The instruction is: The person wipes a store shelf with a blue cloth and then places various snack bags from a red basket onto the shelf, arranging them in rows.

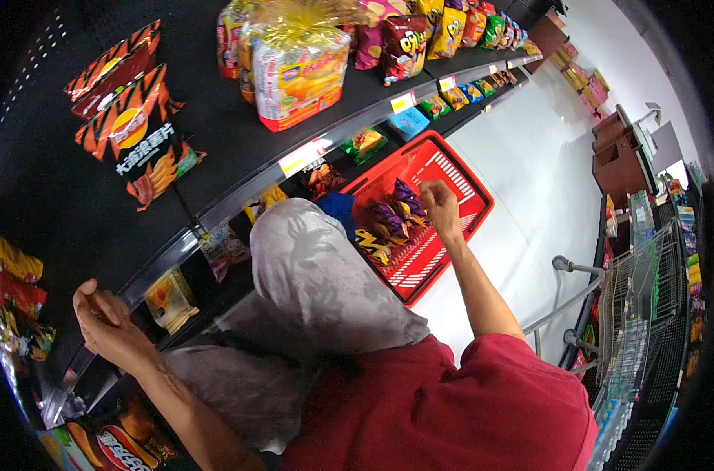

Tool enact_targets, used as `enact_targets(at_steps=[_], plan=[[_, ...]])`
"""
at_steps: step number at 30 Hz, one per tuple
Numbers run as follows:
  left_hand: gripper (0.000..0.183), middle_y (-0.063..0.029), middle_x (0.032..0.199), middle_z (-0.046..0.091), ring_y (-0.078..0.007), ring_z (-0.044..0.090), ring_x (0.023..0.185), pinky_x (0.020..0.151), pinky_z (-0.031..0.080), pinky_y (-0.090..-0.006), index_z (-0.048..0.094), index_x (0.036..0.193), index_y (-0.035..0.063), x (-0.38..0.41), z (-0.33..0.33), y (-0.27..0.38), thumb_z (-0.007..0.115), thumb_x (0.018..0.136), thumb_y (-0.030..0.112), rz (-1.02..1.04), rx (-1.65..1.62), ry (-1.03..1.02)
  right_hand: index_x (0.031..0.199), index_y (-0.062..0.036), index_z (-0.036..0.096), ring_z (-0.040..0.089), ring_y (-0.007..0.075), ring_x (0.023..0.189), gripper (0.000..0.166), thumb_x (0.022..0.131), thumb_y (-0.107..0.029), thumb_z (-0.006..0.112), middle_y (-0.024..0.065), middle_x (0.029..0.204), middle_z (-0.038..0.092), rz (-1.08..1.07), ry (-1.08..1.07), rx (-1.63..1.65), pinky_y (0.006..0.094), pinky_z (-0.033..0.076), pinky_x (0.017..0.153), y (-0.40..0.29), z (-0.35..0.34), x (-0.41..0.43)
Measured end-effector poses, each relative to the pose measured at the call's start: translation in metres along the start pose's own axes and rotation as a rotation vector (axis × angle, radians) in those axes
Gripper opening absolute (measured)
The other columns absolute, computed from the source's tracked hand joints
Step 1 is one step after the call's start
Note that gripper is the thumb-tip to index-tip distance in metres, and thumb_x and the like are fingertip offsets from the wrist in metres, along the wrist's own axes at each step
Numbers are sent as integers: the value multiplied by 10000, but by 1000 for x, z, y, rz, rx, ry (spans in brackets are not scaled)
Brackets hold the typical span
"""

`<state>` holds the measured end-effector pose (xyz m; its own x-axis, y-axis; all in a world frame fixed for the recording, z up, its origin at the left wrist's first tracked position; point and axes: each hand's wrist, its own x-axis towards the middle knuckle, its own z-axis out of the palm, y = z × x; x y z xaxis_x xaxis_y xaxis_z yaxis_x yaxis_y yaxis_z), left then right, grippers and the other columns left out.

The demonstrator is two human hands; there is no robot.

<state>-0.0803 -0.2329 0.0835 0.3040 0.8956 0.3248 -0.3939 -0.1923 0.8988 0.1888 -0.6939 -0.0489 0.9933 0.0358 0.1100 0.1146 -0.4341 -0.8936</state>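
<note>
My right hand [442, 207] is over a red plastic shopping basket [409, 294] on the floor, beside my raised knee. Its fingers are curled close to purple snack bags [386, 218] lying inside; contact between them is unclear. A yellow-and-dark snack bag [372, 246] lies nearer me in the basket. To the left, my left hand [103, 321] hovers at the front edge of a black shelf [227, 147], fingers loosely bent and nothing visible in it. Nearest that hand, a pale packet [171, 299] sits on the lower shelf.
Black-and-orange chip bags [142, 141] and a clear-wrapped multipack [301, 76] stand on the upper shelf, with more snack bags [404, 47] beyond. Price tags [303, 158] line its edge. Across the pale floor [510, 176], a metal shopping cart [633, 306] stands at the right.
</note>
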Motion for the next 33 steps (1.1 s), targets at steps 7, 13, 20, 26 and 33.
enact_targets(at_steps=[7, 13, 20, 26, 33], plan=[[324, 58, 595, 390, -9, 296, 487, 424, 197, -202, 668, 1045, 32, 8, 0, -21, 511, 1035, 315, -6, 101, -64, 1195, -25, 560, 622, 373, 1025, 528, 800, -289, 790, 224, 1155, 617, 65, -54, -669, 462, 521, 850, 146, -26, -2], [299, 74, 601, 398, -2, 287, 490, 431, 181, -205, 684, 1030, 56, 14, 1, -35, 534, 1027, 314, -62, 152, -64, 989, -10, 608, 638, 446, 936, 288, 885, -278, 636, 247, 997, 650, 104, -14, -731, 513, 508, 768, 176, -16, 8], [276, 84, 598, 384, -2, 294, 491, 439, 180, -195, 678, 1001, 69, 16, 14, -46, 526, 1031, 297, -60, 214, -75, 900, -20, 639, 664, 238, 808, 50, 881, -52, 606, 114, 855, 685, 38, 173, -272, 363, 523, 724, 195, -47, 47], [275, 86, 606, 393, 7, 295, 485, 421, 190, -188, 675, 977, 79, 21, 16, -45, 534, 1026, 310, -62, 156, -41, 1016, 8, 600, 602, 123, 862, 80, 970, -54, 582, 52, 930, 648, -148, 195, -23, 282, 500, 807, 115, -75, 61], [301, 60, 650, 428, -23, 342, 517, 456, 255, -183, 692, 1052, 75, 67, 31, -22, 495, 1024, 302, 38, 102, 31, 998, 3, 629, 569, 102, 841, 180, 987, -175, 608, 29, 907, 647, -258, 102, 157, 271, 475, 787, -80, -94, 37]])
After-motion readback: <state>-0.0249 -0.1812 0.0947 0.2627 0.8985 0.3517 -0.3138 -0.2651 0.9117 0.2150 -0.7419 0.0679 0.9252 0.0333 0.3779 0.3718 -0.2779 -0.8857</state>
